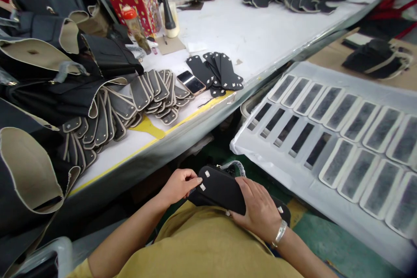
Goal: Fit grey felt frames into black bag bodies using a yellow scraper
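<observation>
A long black piece with rounded ends (221, 191) lies across my lap, with small white tabs near its ends. My right hand (257, 206) is wrapped over its right half, thumb at the near edge. At its left end my left hand (182, 186) has thumb and fingertips pinched together beside two white tabs; what is between them is too small to make out. A clear wrapped handle (235, 166) shows behind the piece. On the table, similar black pieces with white tabs (221, 69) lie fanned out beside a phone (191, 82).
Overlapping grey strips with pale edges (153, 91) and black bags (48, 91) crowd the left. A tray of pale-rimmed rectangular pieces (345, 117) is at right. A red box (137, 2) and orange-lidded bottle (135, 30) stand farther back. Other people show at both upper corners.
</observation>
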A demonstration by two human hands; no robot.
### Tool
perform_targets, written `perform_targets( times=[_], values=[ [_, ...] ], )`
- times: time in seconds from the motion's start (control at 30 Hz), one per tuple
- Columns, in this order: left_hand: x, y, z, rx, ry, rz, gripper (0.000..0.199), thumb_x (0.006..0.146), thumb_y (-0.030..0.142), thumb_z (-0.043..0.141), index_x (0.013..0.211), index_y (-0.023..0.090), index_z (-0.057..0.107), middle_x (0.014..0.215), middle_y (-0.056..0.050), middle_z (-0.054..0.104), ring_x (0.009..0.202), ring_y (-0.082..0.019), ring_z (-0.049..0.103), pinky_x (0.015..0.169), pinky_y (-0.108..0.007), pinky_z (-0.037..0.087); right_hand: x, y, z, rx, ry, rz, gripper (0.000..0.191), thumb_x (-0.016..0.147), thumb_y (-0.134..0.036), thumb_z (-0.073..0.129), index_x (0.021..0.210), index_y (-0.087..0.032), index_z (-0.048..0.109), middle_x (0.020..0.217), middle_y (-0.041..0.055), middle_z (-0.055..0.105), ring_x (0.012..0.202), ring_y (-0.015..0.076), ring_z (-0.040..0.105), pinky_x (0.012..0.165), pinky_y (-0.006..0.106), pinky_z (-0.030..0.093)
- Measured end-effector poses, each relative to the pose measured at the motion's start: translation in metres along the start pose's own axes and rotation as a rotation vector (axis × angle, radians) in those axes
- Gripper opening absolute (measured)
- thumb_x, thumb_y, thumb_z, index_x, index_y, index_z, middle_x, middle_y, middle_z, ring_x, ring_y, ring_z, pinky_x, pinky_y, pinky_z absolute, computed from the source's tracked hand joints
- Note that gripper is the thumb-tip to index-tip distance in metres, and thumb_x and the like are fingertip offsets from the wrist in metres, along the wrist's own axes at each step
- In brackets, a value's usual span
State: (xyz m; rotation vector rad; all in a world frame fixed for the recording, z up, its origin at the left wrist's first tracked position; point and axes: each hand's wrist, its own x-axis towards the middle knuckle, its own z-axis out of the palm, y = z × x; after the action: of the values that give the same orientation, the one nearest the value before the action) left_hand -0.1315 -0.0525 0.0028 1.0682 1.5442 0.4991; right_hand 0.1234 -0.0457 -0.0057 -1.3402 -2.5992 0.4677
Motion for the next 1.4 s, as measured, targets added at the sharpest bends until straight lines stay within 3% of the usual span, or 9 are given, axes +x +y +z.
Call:
perform_targets(
  times=[0.13,0.33,0.67,0.87,1.1,1.27,1.4],
  values=[
    [0.002,0.002,0.0,0.109,0.047,0.038,0.028,0.078,0.04,0.055,0.065,0.016,0.057,0.044,0.006,0.047,0.04,-0.009,0.044,0.042,-0.02,0.032,-0.003,0.001,0.001,-0.046,0.019,-0.018,0.074,0.064,-0.04,0.069,0.126,-0.011,0.042,0.12,0.0162,0.053,0.107,0.0303,0.05,0.094,0.047,0.04],
    [0.006,0.001,0.0,0.148,0.056,0.046,0.028,0.077,0.04,0.057,0.063,0.015,0.058,0.05,0.004,0.051,0.044,-0.008,0.044,0.045,-0.02,0.033,0.004,0.0,0.004,-0.086,0.039,-0.049,0.084,0.066,-0.056,0.067,0.131,-0.01,0.039,0.124,0.017,0.051,0.109,0.0309,0.049,0.092,0.046,0.041],
    [0.011,-0.001,-0.004,0.034,-0.016,-0.044,0.027,0.074,0.041,0.059,0.063,0.016,0.054,0.047,0.006,0.046,0.04,-0.008,0.042,0.038,-0.019,0.03,0.032,-0.018,0.007,-0.026,-0.021,-0.08,0.072,0.07,-0.05,0.066,0.129,-0.014,0.045,0.125,0.0145,0.05,0.11,0.0297,0.048,0.091,0.043,0.042],
    [0.014,-0.001,-0.009,0.158,0.03,0.058,0.027,0.07,0.038,0.063,0.058,0.015,0.055,0.052,0.004,0.051,0.048,-0.008,0.044,0.044,-0.02,0.031,0.032,-0.019,0.008,-0.031,-0.024,-0.081,0.073,0.068,-0.05,0.068,0.129,-0.015,0.045,0.126,0.0132,0.05,0.111,0.0285,0.048,0.092,0.042,0.042],
    [0.03,-0.022,-0.025,-0.2,-0.254,-0.059,0.033,0.062,0.042,0.071,0.072,0.016,0.052,0.053,0.006,0.051,0.041,-0.008,0.047,0.039,-0.019,0.038,0.031,-0.018,0.014,-0.076,-0.03,-0.11,0.074,0.072,-0.056,0.062,0.13,-0.014,0.043,0.13,0.0136,0.048,0.113,0.0286,0.047,0.093,0.042,0.041],
    [0.033,-0.028,-0.026,-0.313,-0.289,-0.031,0.036,0.06,0.037,0.074,0.078,0.016,0.051,0.059,0.004,0.055,0.048,-0.012,0.057,0.044,-0.025,0.05,0.029,-0.018,0.016,-0.101,-0.032,-0.148,0.075,0.075,-0.057,0.059,0.132,-0.013,0.04,0.132,0.0138,0.046,0.116,0.0282,0.045,0.095,0.042,0.04],
    [0.03,-0.026,-0.023,-0.333,-0.27,0.002,0.032,0.064,0.033,0.072,0.079,0.015,0.05,0.06,0.004,0.055,0.049,-0.013,0.059,0.045,-0.026,0.052,0.03,-0.02,0.012,-0.123,-0.062,-0.179,0.064,0.078,-0.051,0.059,0.133,-0.024,0.042,0.136,0.0114,0.042,0.116,0.0286,0.045,0.092,0.044,0.041]
  ],
)
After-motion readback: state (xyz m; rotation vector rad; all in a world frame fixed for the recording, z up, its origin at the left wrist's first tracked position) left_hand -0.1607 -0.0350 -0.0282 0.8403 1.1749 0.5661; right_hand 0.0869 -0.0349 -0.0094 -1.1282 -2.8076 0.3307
